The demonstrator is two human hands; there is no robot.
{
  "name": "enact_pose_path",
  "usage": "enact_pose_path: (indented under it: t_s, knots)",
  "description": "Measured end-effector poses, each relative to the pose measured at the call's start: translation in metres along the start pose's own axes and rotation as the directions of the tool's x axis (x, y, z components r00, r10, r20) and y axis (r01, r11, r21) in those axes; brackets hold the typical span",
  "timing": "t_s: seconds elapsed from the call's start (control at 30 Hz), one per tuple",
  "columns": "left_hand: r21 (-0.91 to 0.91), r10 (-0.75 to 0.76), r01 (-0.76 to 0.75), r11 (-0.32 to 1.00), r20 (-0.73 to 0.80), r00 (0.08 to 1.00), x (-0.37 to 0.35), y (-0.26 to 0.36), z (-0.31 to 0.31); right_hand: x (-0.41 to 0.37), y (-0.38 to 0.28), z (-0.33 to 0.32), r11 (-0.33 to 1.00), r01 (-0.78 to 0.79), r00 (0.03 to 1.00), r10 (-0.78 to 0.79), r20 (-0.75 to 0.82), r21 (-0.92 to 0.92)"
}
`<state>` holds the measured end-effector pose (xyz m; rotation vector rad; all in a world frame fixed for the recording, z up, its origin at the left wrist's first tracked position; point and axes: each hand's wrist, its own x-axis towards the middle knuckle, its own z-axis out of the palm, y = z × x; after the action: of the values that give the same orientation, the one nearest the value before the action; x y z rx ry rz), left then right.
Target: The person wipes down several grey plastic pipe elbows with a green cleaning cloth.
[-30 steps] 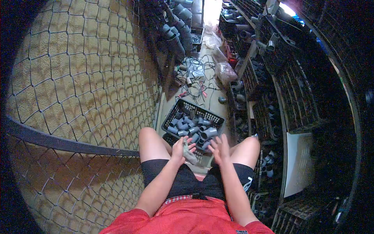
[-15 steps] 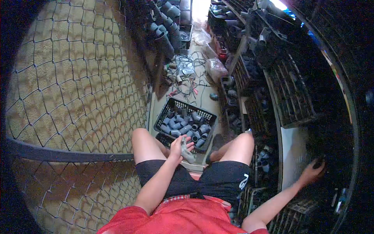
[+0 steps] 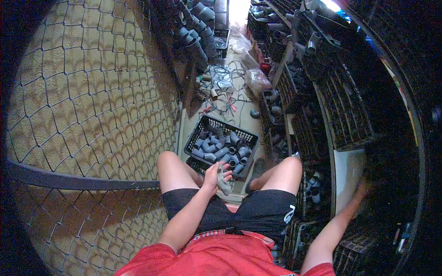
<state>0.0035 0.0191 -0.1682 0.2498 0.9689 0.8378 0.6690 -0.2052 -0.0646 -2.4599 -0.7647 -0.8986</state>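
Observation:
My left hand point(image 3: 213, 176) is between my knees, its thumb side closed on a limp grey rag point(image 3: 225, 186) that hangs below the fingers. Just beyond it stands a black plastic crate point(image 3: 252, 136) with perforated sides, filled with grey pipe fittings point(image 3: 222, 152), many of them elbows. My right arm stretches out to the right, and my right hand point(image 3: 367, 185) is in deep shadow beside a pale panel point(image 3: 347, 172). Blur and darkness hide its fingers and anything in them.
Wire mesh point(image 3: 92, 101) runs along my left. Dark shelves of crates point(image 3: 317, 133) line the right side, holding more fittings. Farther along the aisle, tangled cables point(image 3: 225, 87) and plastic bags point(image 3: 258, 82) lie on the floor. Larger grey fittings point(image 3: 198, 34) are stacked at the far left.
My right hand has moved a little inward and away from me, deeper into the shadow by the shelf. My left hand with the rag has shifted only slightly.

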Motion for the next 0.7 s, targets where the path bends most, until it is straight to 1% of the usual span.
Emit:
enact_pose_path:
  t_s: [0.03, 0.07, 0.1, 0.23, 0.3, 0.33, 0.37, 0.4, 0.43, 0.47, 0.5, 0.53, 0.57, 0.6, 0.63, 0.67, 0.7]
  knots:
    - [0.000, 0.000, 0.000, 1.000, -0.002, 1.000, -0.001, 0.000, 0.000, 0.011, -0.011, 0.003, 1.000, -0.012, 0.999, 0.012, -0.029, -0.019]
    - [0.005, 0.002, -0.002, 1.000, -0.003, 1.000, -0.002, 0.000, 0.000, 0.005, -0.019, 0.002, 0.999, -0.025, 0.998, 0.023, -0.060, -0.035]
    - [0.010, 0.006, -0.006, 1.000, -0.004, 1.000, -0.002, 0.001, -0.001, 0.017, -0.018, 0.001, 0.998, -0.039, 0.995, 0.035, -0.091, -0.048]
    - [-0.001, 0.027, -0.027, 1.000, -0.011, 1.000, -0.003, 0.001, -0.004, 0.003, -0.029, -0.004, 0.991, -0.090, 0.975, 0.068, -0.210, -0.098]
    - [0.027, 0.019, -0.018, 0.999, -0.008, 1.000, -0.004, -0.001, -0.003, -0.003, -0.038, -0.005, 0.984, -0.119, 0.958, 0.079, -0.274, -0.133]
    - [0.027, 0.017, -0.017, 0.999, -0.004, 1.000, -0.003, -0.001, -0.001, -0.006, -0.033, -0.015, 0.979, -0.138, 0.947, 0.086, -0.309, -0.149]
    - [0.030, 0.013, -0.012, 0.999, -0.004, 1.000, -0.003, -0.001, 0.000, 0.015, -0.034, -0.015, 0.974, -0.157, 0.935, 0.093, -0.342, -0.166]
    - [0.033, 0.009, -0.009, 0.999, -0.005, 1.000, -0.003, -0.001, 0.001, 0.014, -0.036, -0.019, 0.968, -0.178, 0.922, 0.100, -0.374, -0.180]
    - [0.035, 0.008, -0.008, 0.999, -0.003, 1.000, -0.003, -0.001, 0.001, 0.006, -0.016, 0.007, 0.967, -0.180, 0.922, 0.101, -0.375, -0.181]
    - [0.034, 0.001, -0.001, 0.999, -0.009, 1.000, -0.003, -0.002, 0.002, -0.002, 0.005, 0.033, 0.787, -0.202, 0.950, 0.011, -0.313, -0.583]
    - [0.031, -0.005, 0.005, 1.000, -0.015, 1.000, -0.003, -0.002, 0.005, 0.012, 0.013, 0.025, 0.456, -0.175, 0.975, -0.043, -0.219, -0.873]
    - [0.031, -0.007, 0.008, 0.999, -0.012, 1.000, -0.004, -0.001, 0.008, 0.009, 0.015, 0.026, 0.453, -0.178, 0.974, -0.044, -0.221, -0.874]
    - [0.044, -0.007, 0.008, 0.999, -0.015, 1.000, -0.006, -0.002, 0.010, 0.004, 0.014, 0.030, 0.739, -0.118, 0.988, 0.020, -0.153, -0.663]
    - [0.056, -0.005, 0.006, 0.998, -0.018, 1.000, -0.007, -0.001, 0.013, 0.001, -0.012, 0.016, 0.931, -0.075, 0.996, 0.054, -0.068, -0.358]
    - [0.055, -0.006, 0.006, 0.998, -0.017, 1.000, -0.006, -0.003, 0.015, 0.002, -0.024, 0.011, 0.930, -0.075, 0.996, 0.054, -0.069, -0.359]
    - [0.102, 0.009, -0.006, 0.995, -0.022, 1.000, -0.005, -0.007, 0.018, 0.001, -0.034, 0.007, 0.995, -0.058, 0.998, 0.057, -0.007, -0.077]
    - [0.150, 0.024, -0.019, 0.989, -0.027, 0.999, -0.003, -0.011, 0.022, 0.000, -0.039, 0.005, 0.976, -0.054, 0.998, 0.043, 0.055, 0.212]
